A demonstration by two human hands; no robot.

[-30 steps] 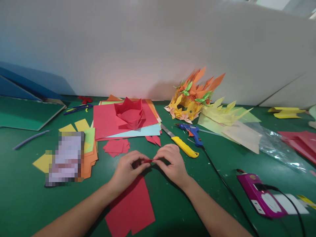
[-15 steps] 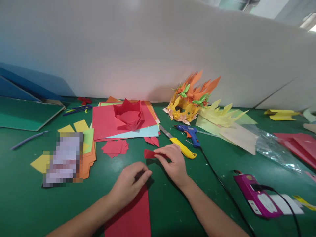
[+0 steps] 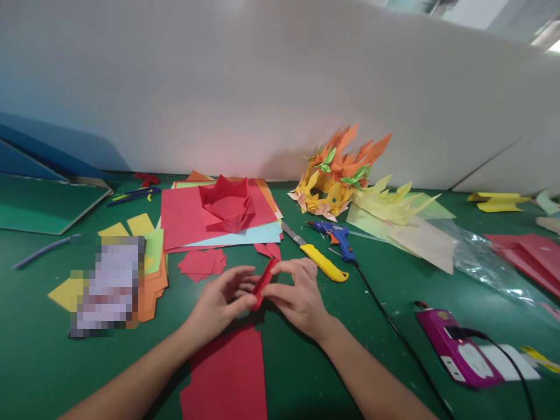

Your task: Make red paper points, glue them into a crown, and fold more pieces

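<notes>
Between both hands a small folded piece of red paper [image 3: 264, 284] is held up, tilted, over the green table. My right hand [image 3: 297, 294] pinches it from the right with thumb and fingers. From the other side my left hand [image 3: 227, 297] grips its lower left edge, thumb in front and fingers behind. Below my hands lies a large red paper sheet [image 3: 227, 376]. Small red paper pieces [image 3: 203, 263] are stacked beyond my left hand, and folded red pieces [image 3: 268, 251] rest just past the held one.
A red paper crown [image 3: 227, 204] sits on stacked sheets. A yellow utility knife [image 3: 324, 262], blade out, and a blue glue gun [image 3: 336, 236] lie right of centre, near orange and yellow paper crowns [image 3: 328, 192]. A phone [image 3: 109, 283] lies left; a purple power strip [image 3: 457, 347], right.
My left hand has moved up and right to take hold of the red paper piece. My right hand has turned the piece from lying sideways to standing at a slant.
</notes>
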